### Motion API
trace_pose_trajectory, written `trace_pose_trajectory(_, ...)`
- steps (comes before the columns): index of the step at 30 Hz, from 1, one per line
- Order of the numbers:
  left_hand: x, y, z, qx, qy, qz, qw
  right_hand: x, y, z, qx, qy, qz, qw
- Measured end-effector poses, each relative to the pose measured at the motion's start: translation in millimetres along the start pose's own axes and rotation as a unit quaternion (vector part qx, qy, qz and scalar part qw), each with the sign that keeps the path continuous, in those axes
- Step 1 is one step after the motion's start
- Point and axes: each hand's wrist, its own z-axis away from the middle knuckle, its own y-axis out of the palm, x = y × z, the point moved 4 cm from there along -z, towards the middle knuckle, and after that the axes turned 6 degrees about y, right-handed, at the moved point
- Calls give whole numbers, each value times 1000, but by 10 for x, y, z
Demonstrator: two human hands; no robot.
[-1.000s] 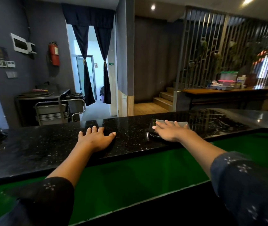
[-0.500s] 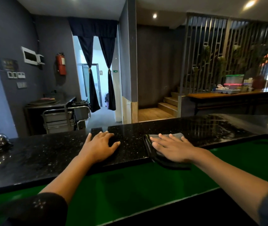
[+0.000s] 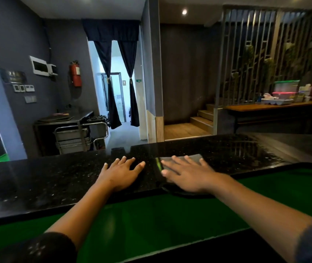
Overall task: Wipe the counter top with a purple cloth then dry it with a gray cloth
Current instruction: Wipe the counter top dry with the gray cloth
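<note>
Thin soft gray cloth lies flat at near edge of black speckled stone bench, right hand fingers spread pressing it; left hand splayed beside, light, slides easily, best pinched by an edge.

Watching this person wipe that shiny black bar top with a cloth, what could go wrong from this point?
The gray cloth under the flat right hand hangs a little over the near edge of the counter top, so a pull toward the body might drag it off onto the green ledge. The left hand lies bare on the glossy stone and will likely leave marks. The hands are close; a leftward sweep could bump them.
</note>
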Motion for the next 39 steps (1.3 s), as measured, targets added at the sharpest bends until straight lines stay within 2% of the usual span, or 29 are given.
trace_pose_trajectory(4,-43,20,-33,8,-14,-22,1000,-442,-186,-495,14,39,-6,999)
trace_pose_trajectory(8,-58,-1,-42,15,-26,-41,999,-323,-290,-1134,5,79,5,997)
trace_pose_trajectory(10,-78,3,-34,17,-27,-46,998,-3,-273,-1290,1,46,12,999)
trace_pose_trajectory(13,-73,15,-63,19,-44,-66,997,495,-123,-1330,25,-81,31,996)
trace_pose_trajectory(17,-50,16,-68,13,-42,-70,997,392,-154,-1460,44,-110,44,992)
trace_pose_trajectory(19,-27,17,-49,11,-35,-50,998,38,-254,-1535,22,-63,27,997)
trace_pose_trajectory(23,-12,28,-74,8,-32,-49,998,-1173,-324,-1758,3,117,-40,992)
trace_pose_trajectory(24,-11,28,-87,6,-34,-53,998,-1360,-313,-1802,4,136,-43,990)
trace_pose_trajectory(26,-18,33,-102,12,-37,-58,998,-1374,-298,-1755,13,136,-40,990)
trace_pose_trajectory(28,-38,24,-92,19,-41,-58,997,-1054,-302,-1499,20,100,-27,994)
trace_pose_trajectory(32,-83,-4,-53,30,-48,-63,996,-370,-170,-819,23,-48,11,999)
trace_pose_trajectory(34,-98,-7,-54,34,-54,-62,996,-391,-73,-536,31,-96,11,995)
trace_pose_trajectory(36,-119,-18,-62,36,-63,-65,995,-649,-108,-346,22,-104,20,994)
trace_pose_trajectory(39,-282,-33,-75,7,-63,-66,996,-1319,-271,-427,12,2,-7,1000)
